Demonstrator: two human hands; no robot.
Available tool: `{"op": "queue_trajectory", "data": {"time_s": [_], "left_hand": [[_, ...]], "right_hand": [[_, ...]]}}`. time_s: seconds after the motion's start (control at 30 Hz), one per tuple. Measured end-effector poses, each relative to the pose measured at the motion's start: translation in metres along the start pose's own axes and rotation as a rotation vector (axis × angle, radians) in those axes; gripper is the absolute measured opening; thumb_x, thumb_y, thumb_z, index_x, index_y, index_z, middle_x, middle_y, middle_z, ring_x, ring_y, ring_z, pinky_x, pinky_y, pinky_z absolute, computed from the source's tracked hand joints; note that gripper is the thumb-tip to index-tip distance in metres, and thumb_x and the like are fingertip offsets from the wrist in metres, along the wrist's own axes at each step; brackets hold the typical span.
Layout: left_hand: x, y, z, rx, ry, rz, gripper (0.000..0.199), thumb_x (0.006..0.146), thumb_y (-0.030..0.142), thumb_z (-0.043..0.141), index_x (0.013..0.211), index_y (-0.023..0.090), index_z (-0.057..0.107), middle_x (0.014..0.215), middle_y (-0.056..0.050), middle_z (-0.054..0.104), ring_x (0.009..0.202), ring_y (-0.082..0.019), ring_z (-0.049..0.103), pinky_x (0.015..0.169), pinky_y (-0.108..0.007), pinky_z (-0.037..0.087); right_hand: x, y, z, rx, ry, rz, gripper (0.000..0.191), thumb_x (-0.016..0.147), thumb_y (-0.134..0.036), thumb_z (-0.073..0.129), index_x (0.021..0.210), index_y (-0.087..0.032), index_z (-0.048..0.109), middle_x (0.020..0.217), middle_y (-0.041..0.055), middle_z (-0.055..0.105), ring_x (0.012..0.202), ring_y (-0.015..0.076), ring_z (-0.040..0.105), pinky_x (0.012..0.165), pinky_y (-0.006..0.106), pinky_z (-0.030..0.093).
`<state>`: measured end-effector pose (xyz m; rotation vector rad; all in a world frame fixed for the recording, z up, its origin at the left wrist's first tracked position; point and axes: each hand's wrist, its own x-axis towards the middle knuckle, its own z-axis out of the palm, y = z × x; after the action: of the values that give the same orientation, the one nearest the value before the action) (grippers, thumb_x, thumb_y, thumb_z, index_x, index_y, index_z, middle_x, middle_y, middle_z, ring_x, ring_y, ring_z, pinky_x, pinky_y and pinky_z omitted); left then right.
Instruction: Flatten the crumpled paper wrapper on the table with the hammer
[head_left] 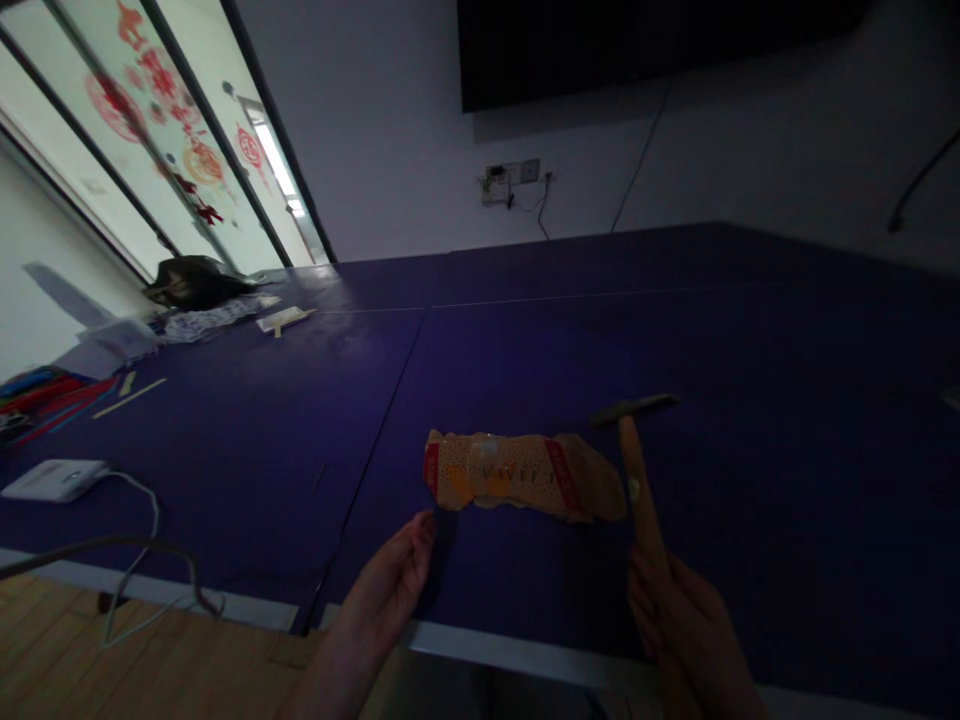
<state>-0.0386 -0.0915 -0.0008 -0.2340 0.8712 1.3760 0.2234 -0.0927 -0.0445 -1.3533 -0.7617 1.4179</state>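
Observation:
My right hand [686, 620] is wrapped around the wooden handle of a hammer [639, 475], whose dark metal head points away from me. The hammer is raised over the right side of a flat tan piece [517, 475], which has red bands, small dots or holes, orange patches and shiny clear tape. Its exact kind is unclear. Near its lower left corner is my left hand [397, 580], with thumb and fingertips pressed together. Whatever those fingertips hold, if anything, is too small to make out.
A purple table [480, 370] spreads out before me. To the left lie a white device [56, 479] with a cable, thin colored strips [56, 405], a white holder [283, 318] and a dark bag [196, 282]. A screen [645, 45] hangs on the wall above sockets [514, 175].

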Motion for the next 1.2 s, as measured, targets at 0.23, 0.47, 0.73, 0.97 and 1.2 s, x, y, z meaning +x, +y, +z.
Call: {"op": "queue_trajectory", "data": {"time_s": [0.23,0.47,0.73,0.97,1.2], "left_hand": [[-0.02,0.0,0.017,-0.146,0.039,-0.176,0.03,0.09,0.011,0.023,0.102,0.005,0.05,0.087,-0.014,0.06,0.064,-0.009,0.065,0.055,-0.012,0.055],[-0.023,0.006,0.009,0.052,-0.086,-0.176,0.032,0.091,0.021,0.029,0.066,0.013,0.047,0.041,0.008,0.035,0.024,0.0,0.027,0.026,-0.01,0.024],[-0.012,0.008,0.007,0.151,0.019,-0.132,0.021,0.085,0.004,0.03,0.082,0.008,0.05,0.053,0.004,0.039,0.04,-0.003,0.04,0.038,-0.012,0.034],[-0.02,0.016,0.021,0.083,0.043,-0.17,0.027,0.082,-0.001,0.027,0.089,0.005,0.052,0.064,-0.003,0.05,0.052,-0.007,0.054,0.049,-0.016,0.047],[-0.024,0.01,0.033,0.13,0.11,0.016,0.023,0.084,0.001,0.035,0.082,0.009,0.056,0.073,-0.004,0.061,0.059,-0.006,0.062,0.055,-0.014,0.052]], "right_hand": [[-0.005,-0.013,0.009,0.023,0.036,0.038,0.043,0.053,-0.055,0.066,0.058,-0.019,0.042,0.039,-0.01,0.038,0.025,0.0035,0.032,0.023,0.016,0.029],[-0.004,-0.009,0.006,0.055,0.007,0.038,0.042,0.057,-0.054,0.065,0.061,-0.018,0.043,0.04,-0.0106,0.039,0.025,0.003,0.033,0.023,0.016,0.03],[-0.003,-0.003,0.002,0.036,-0.014,0.044,0.039,0.064,-0.053,0.061,0.062,-0.019,0.041,0.042,-0.0104,0.039,0.026,0.0029,0.032,0.025,0.016,0.031],[-0.001,0.001,0.0,0.024,-0.018,0.029,0.039,0.065,-0.053,0.059,0.061,-0.019,0.042,0.041,-0.0099,0.038,0.026,0.0037,0.032,0.025,0.017,0.03],[-0.007,0.002,0.0,-0.091,-0.048,-0.066,0.037,0.068,-0.053,0.056,0.071,-0.017,0.048,0.043,-0.0085,0.04,0.028,0.0046,0.034,0.027,0.017,0.028]]}}
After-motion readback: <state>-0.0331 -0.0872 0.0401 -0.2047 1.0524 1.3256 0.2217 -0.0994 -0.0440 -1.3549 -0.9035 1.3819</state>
